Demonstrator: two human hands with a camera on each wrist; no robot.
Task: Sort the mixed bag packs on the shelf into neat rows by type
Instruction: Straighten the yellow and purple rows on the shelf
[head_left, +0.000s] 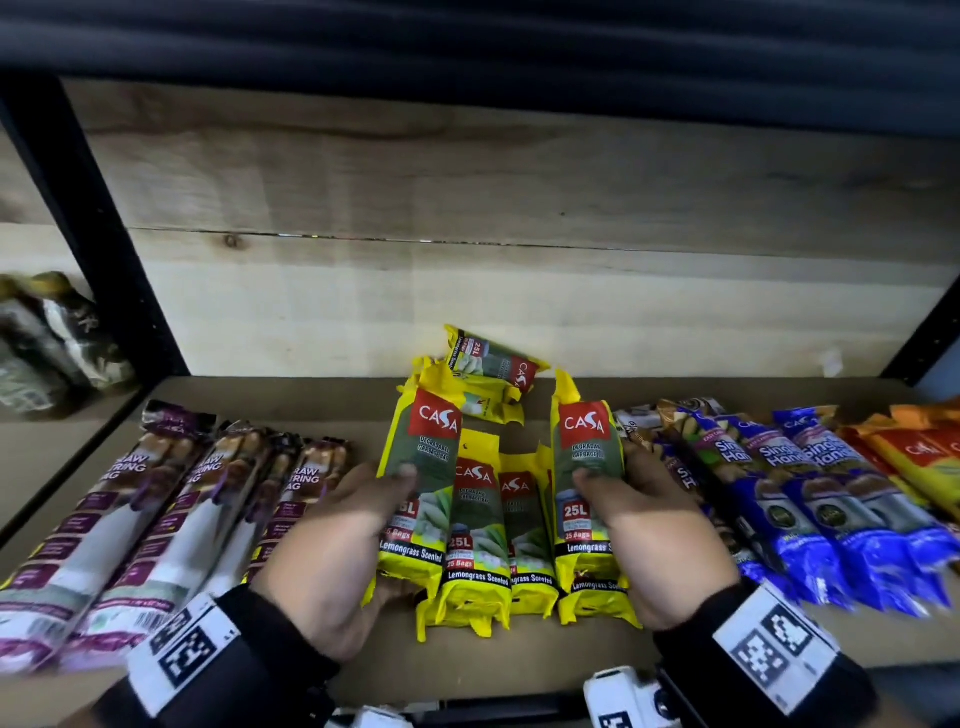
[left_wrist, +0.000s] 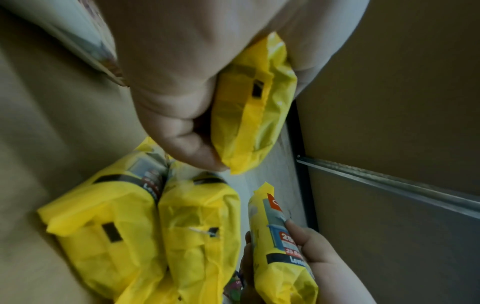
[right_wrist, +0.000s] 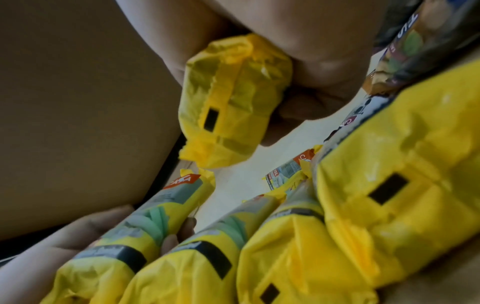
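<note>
The shelf (head_left: 311, 395) ran across the lower half of the head view, its wooden back panel (head_left: 467, 208) filling the upper half and a black post (head_left: 93, 234) closing the left edge. A strip of bare board stayed open behind the packs along the back, and another lay along the front edge at the bottom centre.

At lower left lay a row of four long purple packs (head_left: 130, 519), side by side. At right lay at least three long blue packs (head_left: 831, 493), with orange packs (head_left: 924, 452) at the far right edge, too cropped to count.

In the centre were the yellow packs, at least six in sight. Two lay flat between the hands: one (head_left: 475, 530) and another (head_left: 527, 525) just beside it. Two more (head_left: 493, 374) lay jumbled near the back panel.

The left hand (head_left: 332, 551), at lower centre, gripped the left yellow pack (head_left: 415, 493), thumb over its front and fingers curled behind, held tilted above the shelf. The right hand (head_left: 654, 525) gripped the right yellow pack (head_left: 587, 499) likewise, thumb on its face. The wrist views showed each pack's folded bottom end (left_wrist: 254, 107) poking out below the closed fingers (right_wrist: 319, 67). Both wrists wore black cuffs with printed markers.
</note>
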